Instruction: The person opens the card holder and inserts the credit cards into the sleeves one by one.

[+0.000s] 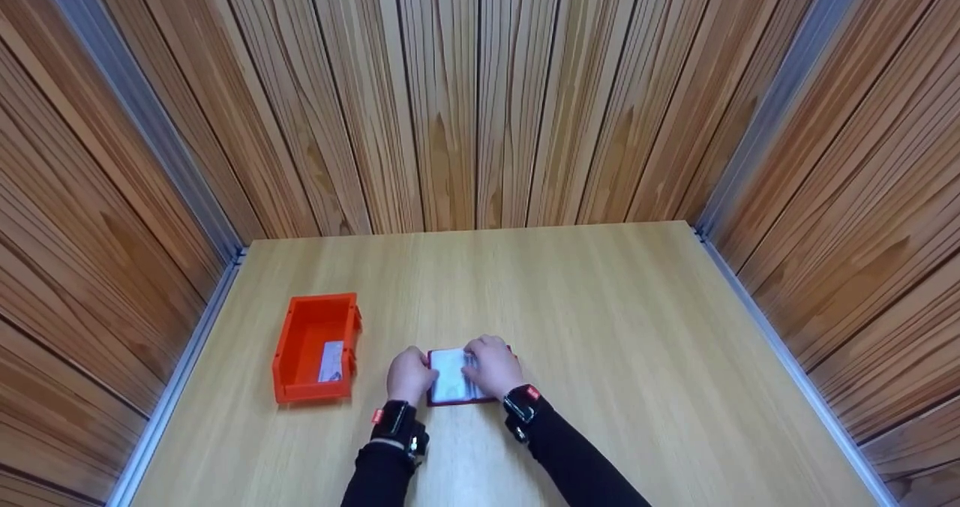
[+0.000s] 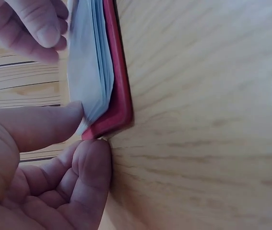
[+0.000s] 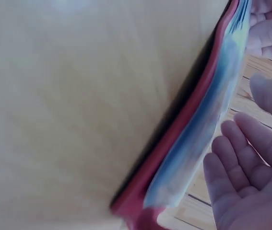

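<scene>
A red-covered card holder (image 1: 451, 378) lies open on the table, its clear sleeves fanned in a stack in the left wrist view. My left hand (image 1: 410, 376) pinches its left edge. The thumb (image 2: 54, 124) lies against the sleeves (image 2: 85, 72), and the curled fingers meet the corner of the red cover (image 2: 121, 100). Over the right part of the sleeves is my right hand (image 1: 495, 368). Its fingers (image 3: 231, 158) are loosely bent with nothing gripped between them; whether they touch the sleeves (image 3: 193, 143) I cannot tell.
To the left of the hands stands an orange bin (image 1: 282, 357) with a pale printed card (image 1: 331, 361) inside. Wood-panelled walls (image 1: 450, 102) with metal corner rails (image 1: 795, 402) enclose the wooden table (image 1: 600, 304) at the back and sides.
</scene>
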`<state>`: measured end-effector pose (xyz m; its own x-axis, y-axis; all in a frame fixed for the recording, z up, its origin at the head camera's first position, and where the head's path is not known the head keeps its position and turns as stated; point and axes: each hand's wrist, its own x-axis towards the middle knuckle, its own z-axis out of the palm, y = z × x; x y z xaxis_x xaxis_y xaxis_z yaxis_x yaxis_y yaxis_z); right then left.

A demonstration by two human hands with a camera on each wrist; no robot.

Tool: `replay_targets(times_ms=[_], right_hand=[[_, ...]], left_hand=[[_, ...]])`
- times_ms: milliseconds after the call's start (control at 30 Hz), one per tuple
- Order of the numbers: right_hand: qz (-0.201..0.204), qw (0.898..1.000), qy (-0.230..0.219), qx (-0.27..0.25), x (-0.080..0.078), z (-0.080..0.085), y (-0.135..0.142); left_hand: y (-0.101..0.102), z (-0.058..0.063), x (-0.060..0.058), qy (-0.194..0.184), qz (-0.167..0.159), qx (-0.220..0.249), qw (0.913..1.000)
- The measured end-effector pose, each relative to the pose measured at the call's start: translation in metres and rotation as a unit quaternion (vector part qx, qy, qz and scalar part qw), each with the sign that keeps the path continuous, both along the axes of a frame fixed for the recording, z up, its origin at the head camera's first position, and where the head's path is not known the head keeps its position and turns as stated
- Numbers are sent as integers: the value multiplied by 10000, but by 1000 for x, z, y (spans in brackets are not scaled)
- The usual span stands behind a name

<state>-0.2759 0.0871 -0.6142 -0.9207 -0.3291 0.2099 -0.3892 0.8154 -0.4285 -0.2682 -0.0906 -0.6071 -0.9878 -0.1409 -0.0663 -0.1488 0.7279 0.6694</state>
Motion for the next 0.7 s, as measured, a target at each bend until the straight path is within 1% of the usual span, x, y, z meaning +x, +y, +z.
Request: replay_targets(times_ms=[100, 233, 333, 500, 700], right_hand=[[-231, 9995, 190, -63, -3, 0, 7], [-480, 9975, 510, -92, -6, 0, 18], [-633, 9961, 606, -64, -7, -1, 27], [-806, 9951, 569, 20, -7, -3, 37], [-841, 9961, 255, -7, -7, -5, 42]], left_hand=[[0, 0, 0, 7, -4, -27, 10000], [0, 0, 1, 185, -21, -85, 9998], [0, 0, 2, 282, -49, -112, 9995], [0, 1, 4, 270, -65, -90, 9996], [0, 1, 2, 73, -14, -60, 10000]])
